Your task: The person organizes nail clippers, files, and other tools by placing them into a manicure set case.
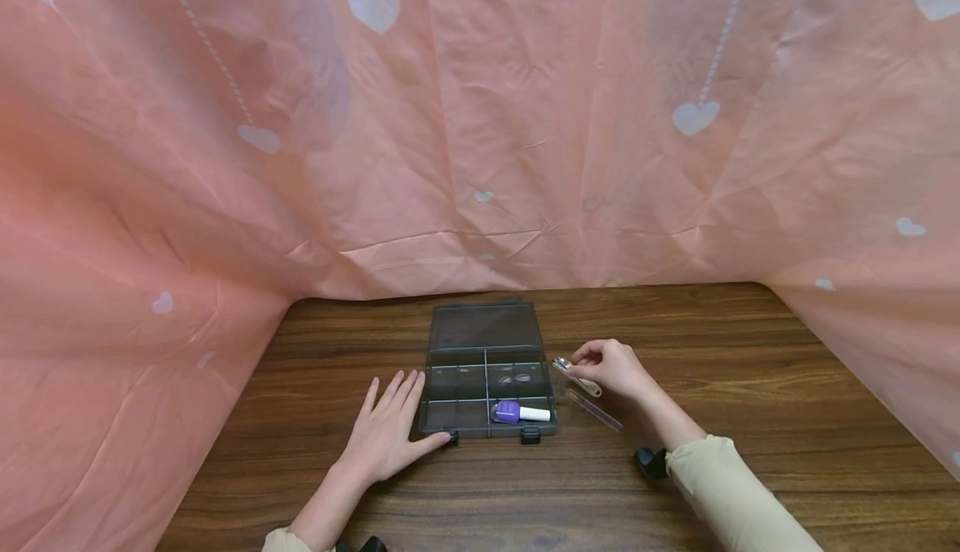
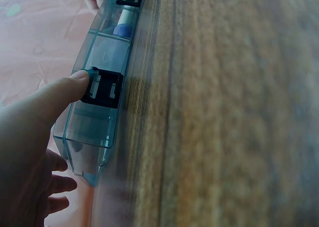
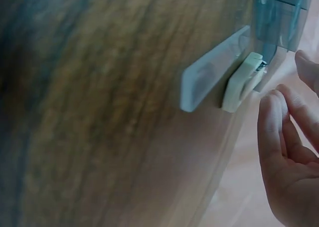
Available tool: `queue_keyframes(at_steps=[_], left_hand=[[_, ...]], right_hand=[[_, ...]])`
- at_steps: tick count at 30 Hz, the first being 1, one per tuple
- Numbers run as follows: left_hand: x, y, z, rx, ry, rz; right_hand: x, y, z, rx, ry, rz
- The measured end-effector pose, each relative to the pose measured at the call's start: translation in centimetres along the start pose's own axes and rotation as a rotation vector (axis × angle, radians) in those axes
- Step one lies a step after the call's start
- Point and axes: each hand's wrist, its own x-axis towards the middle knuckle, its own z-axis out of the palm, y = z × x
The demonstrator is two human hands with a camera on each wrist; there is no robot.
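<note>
A dark translucent divided box (image 1: 483, 325) lies on the table with its lid folded back. In its front right compartment a purple nail polish bottle (image 1: 507, 412) with a white cap lies on its side. My left hand (image 1: 384, 444) is spread flat by the box's left side, thumb touching the front left latch (image 2: 103, 89). My right hand (image 1: 611, 368), its fingers bent and thumb apart, hovers just beside a cream nail clipper (image 3: 241, 85) right of the box. In the right wrist view the clipper lies on the table, apart from the fingertips. Next to it is a clear flat strip (image 1: 597, 412).
Small clear pieces (image 1: 522, 378) lie in the box's back right compartment. The wooden table (image 1: 675, 318) meets a pink curtain (image 1: 480, 118) with white hearts at its back and sides. A second latch (image 1: 530, 435) sticks out at the box's front right.
</note>
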Motion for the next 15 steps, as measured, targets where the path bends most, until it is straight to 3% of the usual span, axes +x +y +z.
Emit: queue_keyframes(at_steps=[15], left_hand=[[0.0,0.0,0.0,-0.001,-0.009,-0.004]], right_hand=[[0.0,1.5,0.7,-0.045,-0.024,0.051]])
